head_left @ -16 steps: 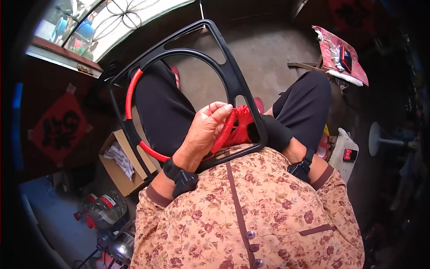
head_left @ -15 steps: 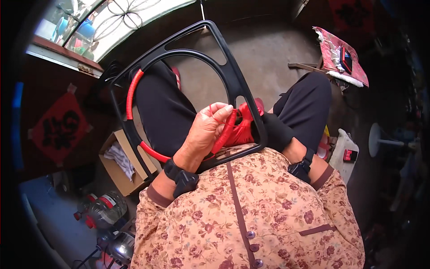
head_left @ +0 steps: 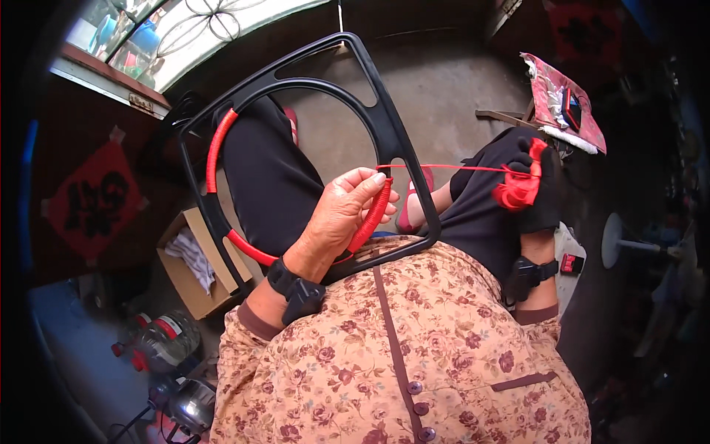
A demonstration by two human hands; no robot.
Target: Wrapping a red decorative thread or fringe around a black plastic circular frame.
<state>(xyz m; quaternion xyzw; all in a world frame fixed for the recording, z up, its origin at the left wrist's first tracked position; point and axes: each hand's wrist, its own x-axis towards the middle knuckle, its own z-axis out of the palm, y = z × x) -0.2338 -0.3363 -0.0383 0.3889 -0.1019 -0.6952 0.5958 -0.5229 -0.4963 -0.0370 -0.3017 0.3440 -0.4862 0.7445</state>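
A black frame with a round opening lies across my lap, mostly over the left thigh. Red cord is wound tightly round several stretches of its ring. My bare left hand pinches the ring at the upper end of the wrapped part on the right side. From there a single red strand runs taut to the right. My right hand, in a black glove, is closed round a bundle of red cord above my right knee, apart from the frame.
A cardboard box with a striped cloth stands at the left, near large plastic bottles and a shiny metal kettle. A stool with a pink cover stands ahead right. Beside my right forearm is a pale stand.
My right hand has moved from under the frame's ring out to the right with the cord bundle, drawing the strand straight. My left hand keeps its hold on the ring.
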